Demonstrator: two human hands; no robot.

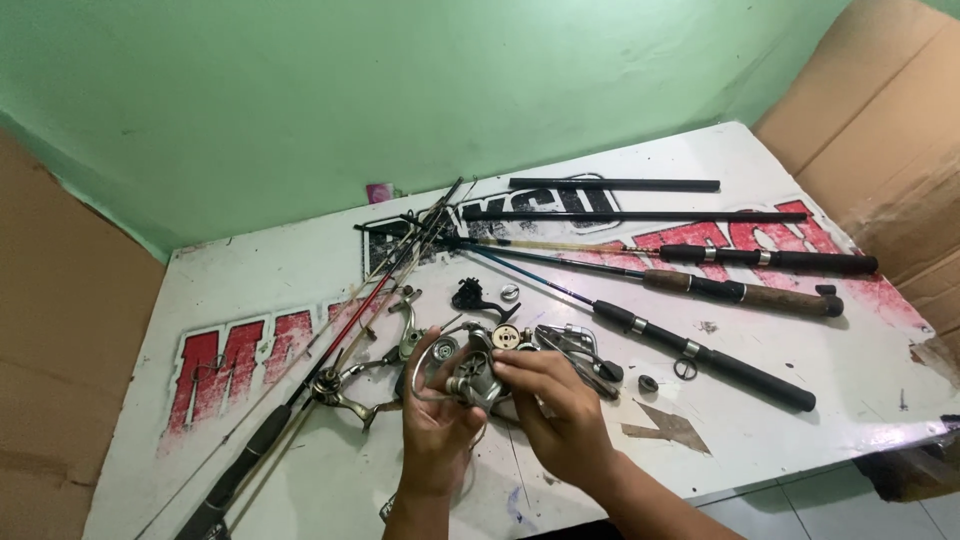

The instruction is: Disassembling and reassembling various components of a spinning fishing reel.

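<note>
Low in the middle of the frame, the left hand [440, 415] and right hand [560, 410] both curl their fingers closed around a grey metal fishing reel [478, 378], held just above the white table [300, 270]. Fishing rods [700, 345] lie at upper right, loose reel parts [480, 297] just beyond the hands.
</note>
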